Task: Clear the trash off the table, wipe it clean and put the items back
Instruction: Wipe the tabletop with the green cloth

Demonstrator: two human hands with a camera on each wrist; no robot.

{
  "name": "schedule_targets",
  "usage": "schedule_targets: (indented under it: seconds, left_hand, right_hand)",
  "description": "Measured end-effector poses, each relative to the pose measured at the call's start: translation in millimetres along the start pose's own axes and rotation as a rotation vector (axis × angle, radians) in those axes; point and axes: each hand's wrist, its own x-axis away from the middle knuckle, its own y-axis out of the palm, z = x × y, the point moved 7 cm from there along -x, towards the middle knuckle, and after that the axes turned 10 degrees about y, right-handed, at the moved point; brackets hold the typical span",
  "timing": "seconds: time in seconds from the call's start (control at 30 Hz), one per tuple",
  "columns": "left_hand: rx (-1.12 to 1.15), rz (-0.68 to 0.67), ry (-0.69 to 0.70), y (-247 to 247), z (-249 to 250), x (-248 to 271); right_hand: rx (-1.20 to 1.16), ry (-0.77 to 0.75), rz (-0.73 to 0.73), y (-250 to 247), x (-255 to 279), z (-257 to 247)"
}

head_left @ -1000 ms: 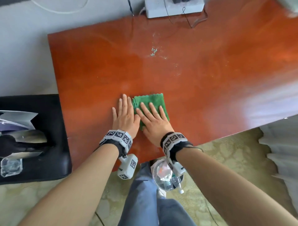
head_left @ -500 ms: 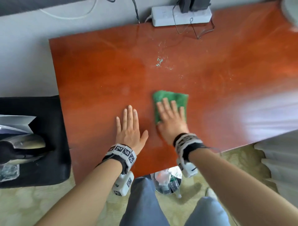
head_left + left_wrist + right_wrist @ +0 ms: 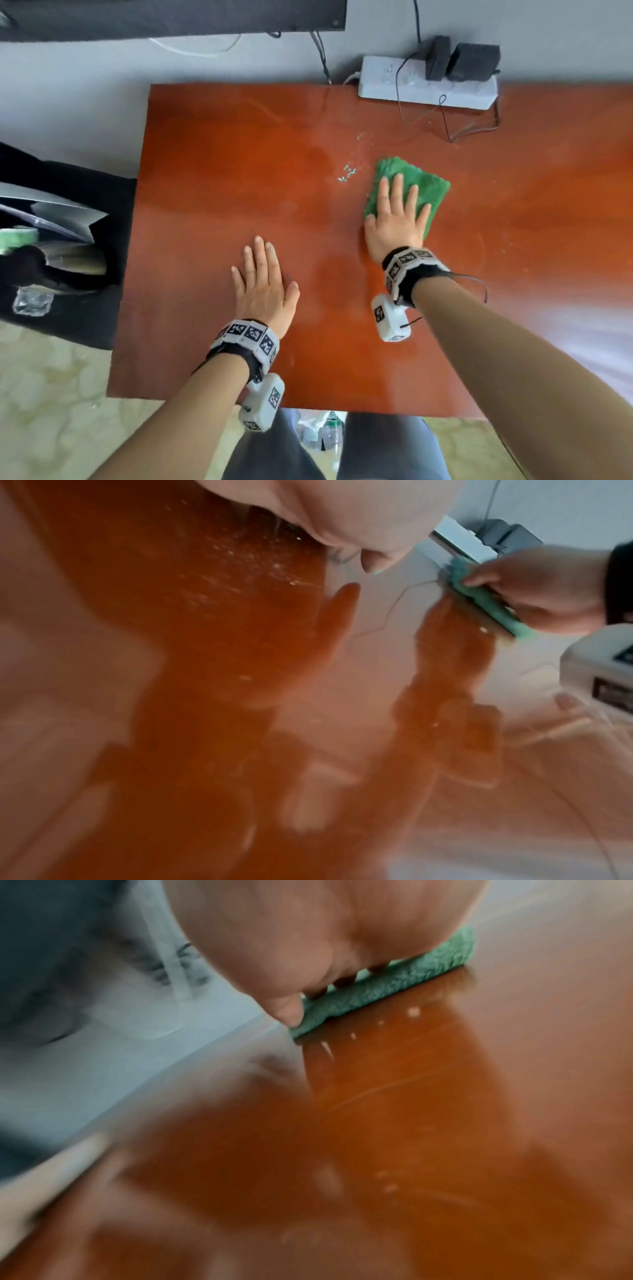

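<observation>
1. The right hand (image 3: 394,226) is lying palm down on a folded green cloth (image 3: 424,192), fingers straight and slightly spread, pressing it flat against the table (image 3: 212,171); nothing is being pinched or curled round.
2. The cloth is sitting right of the tabletop's centre, at about 1 o'clock from the left hand; its far and right edges are showing beyond the fingertips (image 3: 397,180); in the right wrist view the cloth (image 3: 394,988) is lying flat on the wood under the palm.
3. The left hand (image 3: 265,291) is resting flat on the table, fingers straight and close together, thumb out to the side, holding nothing; it is sitting well apart from the cloth, at about 8 o'clock from it.
4. A small scatter of pale crumbs (image 3: 347,173) is lying on the wood just beside the cloth, at about 9 o'clock from its far corner; finer specks are showing further out at 12 o'clock.
5. A white power strip (image 3: 387,82) with black adapters (image 3: 476,61) is sitting at the table's far edge, at 12 o'clock from the cloth; thin cables are trailing from it onto the wood.
</observation>
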Motion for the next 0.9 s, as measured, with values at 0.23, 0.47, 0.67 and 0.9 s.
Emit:
schedule_targets:
  seconds: [0.23, 0.47, 0.67, 0.9]
  left_hand:
    - [0.089, 0.024, -0.177, -2.6, 13.3, -9.3]
    - [0.105, 0.037, -0.148, -18.6, 6.5, -31.5]
    - [-0.001, 0.038, 0.000, -22.2, -5.5, -39.9]
    - [-0.151, 0.014, 0.206, -33.5, -71.0, -43.3]
  right_hand:
    - [0.198, -0.694, -0.153, 22.1, 44.3, -73.2]
    - [-0.078, 0.091, 0.007, -42.0, -70.9, 85.9]
    - [-0.054, -0.029, 0.029, -22.5, -49.9, -40.7]
    - [0.097, -0.415, -0.022, -8.4, -36.0, -149.2]
